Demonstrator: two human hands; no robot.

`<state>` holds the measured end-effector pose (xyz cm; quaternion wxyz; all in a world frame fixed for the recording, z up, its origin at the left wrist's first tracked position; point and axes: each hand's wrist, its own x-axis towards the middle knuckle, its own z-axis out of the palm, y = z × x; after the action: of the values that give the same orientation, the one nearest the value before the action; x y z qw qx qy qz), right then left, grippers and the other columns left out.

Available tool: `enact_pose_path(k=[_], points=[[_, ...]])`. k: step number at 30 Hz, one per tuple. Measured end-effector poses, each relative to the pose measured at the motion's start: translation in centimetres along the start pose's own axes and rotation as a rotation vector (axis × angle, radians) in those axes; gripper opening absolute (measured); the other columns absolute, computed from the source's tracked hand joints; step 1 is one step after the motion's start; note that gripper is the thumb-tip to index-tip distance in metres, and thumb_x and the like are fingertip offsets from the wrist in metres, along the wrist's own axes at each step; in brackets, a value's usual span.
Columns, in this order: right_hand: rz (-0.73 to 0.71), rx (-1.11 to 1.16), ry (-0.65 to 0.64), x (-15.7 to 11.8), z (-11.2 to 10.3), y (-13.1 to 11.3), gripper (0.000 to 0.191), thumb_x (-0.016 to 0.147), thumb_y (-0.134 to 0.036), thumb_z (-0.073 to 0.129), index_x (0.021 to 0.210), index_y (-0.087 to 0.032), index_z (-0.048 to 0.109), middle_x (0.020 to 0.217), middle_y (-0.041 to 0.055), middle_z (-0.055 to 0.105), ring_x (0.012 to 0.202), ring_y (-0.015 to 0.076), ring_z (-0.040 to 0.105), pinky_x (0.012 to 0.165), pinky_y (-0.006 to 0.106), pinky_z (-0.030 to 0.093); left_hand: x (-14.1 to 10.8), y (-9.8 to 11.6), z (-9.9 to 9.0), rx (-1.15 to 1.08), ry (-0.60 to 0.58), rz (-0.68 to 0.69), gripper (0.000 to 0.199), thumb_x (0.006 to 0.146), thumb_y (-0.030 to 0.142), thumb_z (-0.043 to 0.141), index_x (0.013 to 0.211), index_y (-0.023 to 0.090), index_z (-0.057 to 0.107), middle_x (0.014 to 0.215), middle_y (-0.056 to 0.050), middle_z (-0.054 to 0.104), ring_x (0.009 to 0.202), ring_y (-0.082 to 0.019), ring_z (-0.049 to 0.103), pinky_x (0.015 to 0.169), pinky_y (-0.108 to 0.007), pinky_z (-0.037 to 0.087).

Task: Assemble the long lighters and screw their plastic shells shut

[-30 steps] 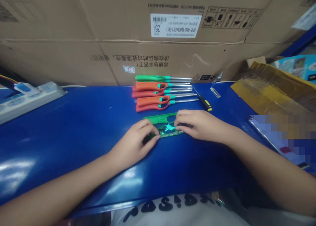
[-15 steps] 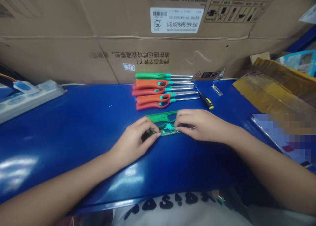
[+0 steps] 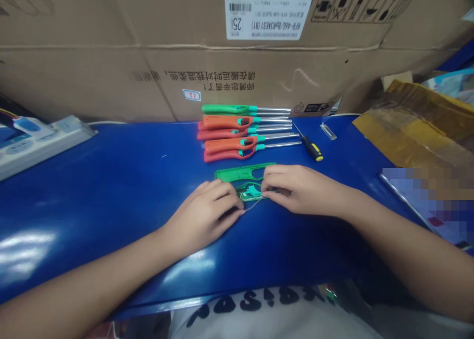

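Observation:
An opened green lighter half (image 3: 244, 196) lies on the blue table, with a teal trigger part (image 3: 253, 190) inside it. The fingers of my left hand (image 3: 211, 210) pinch a thin wire (image 3: 254, 204) at the half's near side, and the wire runs slantwise toward my other hand. My right hand (image 3: 296, 187) is closed around the front end of this half; its fingers hide much of what they grip. Just beyond, a separate green handle shell (image 3: 239, 173) lies flat, its right end close to my right fingers.
Behind lie several assembled lighters, red and orange (image 3: 229, 145) and a green one (image 3: 225, 109), beside a screwdriver (image 3: 313, 148) and a small clear piece (image 3: 328, 132). A large carton (image 3: 111, 82) stands at the back. A power strip (image 3: 44, 144) is left, a taped yellow package (image 3: 411, 126) right.
My left fingertips have moved slightly toward me and right, drawing the wire out past the shell's near edge. My right hand stays nearly in place. The view has shifted a little.

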<state>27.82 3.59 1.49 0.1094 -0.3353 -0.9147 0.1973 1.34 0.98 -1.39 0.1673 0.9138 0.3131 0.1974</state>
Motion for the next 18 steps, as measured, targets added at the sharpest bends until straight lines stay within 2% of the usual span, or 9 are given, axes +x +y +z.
enact_pose_path(k=[8,13,18], points=[[-0.045,-0.051,0.033,0.11,0.69,-0.36,0.018,0.101,-0.023,0.051,0.092,-0.017,0.065,0.09,0.0031,0.061,0.079,0.0143,0.058,0.069,0.026,0.041,0.24,-0.17,0.28,-0.073,0.072,-0.013,0.011,0.099,0.023,0.06,0.104,0.02,0.069,0.098,-0.004,0.066,0.092,-0.019,0.06,0.085,-0.033,0.047],[-0.068,-0.11,0.017,0.17,0.81,-0.47,0.017,0.101,-0.023,0.049,0.094,-0.017,0.064,0.09,0.0028,0.061,0.076,0.0142,0.057,0.067,0.026,0.04,0.37,-0.14,-0.33,-0.029,0.183,-0.05,0.014,0.098,0.023,0.061,0.109,0.017,0.067,0.102,-0.006,0.068,0.095,-0.02,0.06,0.086,-0.034,0.049],[-0.111,-0.178,0.003,0.25,0.93,-0.58,0.018,0.102,-0.024,0.048,0.093,-0.017,0.062,0.089,0.0025,0.06,0.073,0.0139,0.055,0.064,0.026,0.039,0.5,-0.47,-0.58,0.021,0.154,-0.113,0.013,0.096,0.026,0.065,0.106,0.019,0.068,0.105,-0.005,0.071,0.097,-0.022,0.061,0.088,-0.037,0.048]])
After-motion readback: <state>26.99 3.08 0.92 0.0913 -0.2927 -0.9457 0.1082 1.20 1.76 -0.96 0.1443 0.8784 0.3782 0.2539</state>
